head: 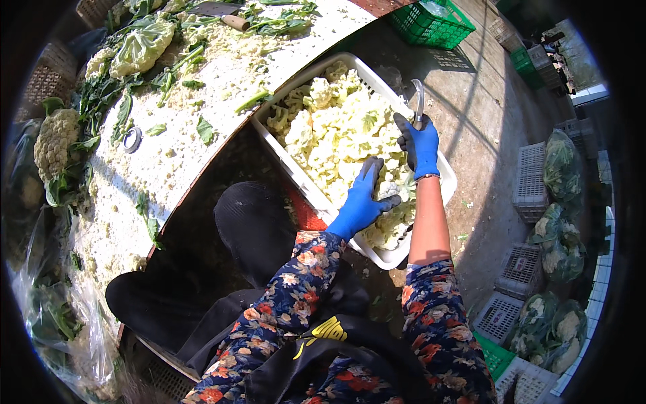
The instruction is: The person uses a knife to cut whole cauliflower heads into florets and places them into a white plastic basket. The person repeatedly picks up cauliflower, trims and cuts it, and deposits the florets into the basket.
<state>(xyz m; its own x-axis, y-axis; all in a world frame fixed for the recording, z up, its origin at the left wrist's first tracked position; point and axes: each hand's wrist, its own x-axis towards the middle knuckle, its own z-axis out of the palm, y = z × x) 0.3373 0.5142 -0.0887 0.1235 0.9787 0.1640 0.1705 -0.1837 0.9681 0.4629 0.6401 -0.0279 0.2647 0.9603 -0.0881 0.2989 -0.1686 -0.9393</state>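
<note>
A white plastic crate (299,177) full of cut cauliflower florets (333,144) sits before me, tilted beside the table. My left hand (359,204), in a blue glove with dark fingertips, rests over the near side of the florets with its fingers apart. A whiter floret (387,190) shows just beyond its thumb. Over the crate's right rim, my right hand (423,144) wears a matching glove and is closed around a knife with a curved metal blade (419,96). The blade points up and away from the florets; the handle is mostly hidden in the fist.
The white tabletop (186,146) at left carries crumbs, leaves, a tape roll (132,140), a cleaver (222,12) and a whole cauliflower (56,144). A green crate (431,25) stands at the far side. Bagged cauliflowers (557,242) and white crates (530,171) line the right.
</note>
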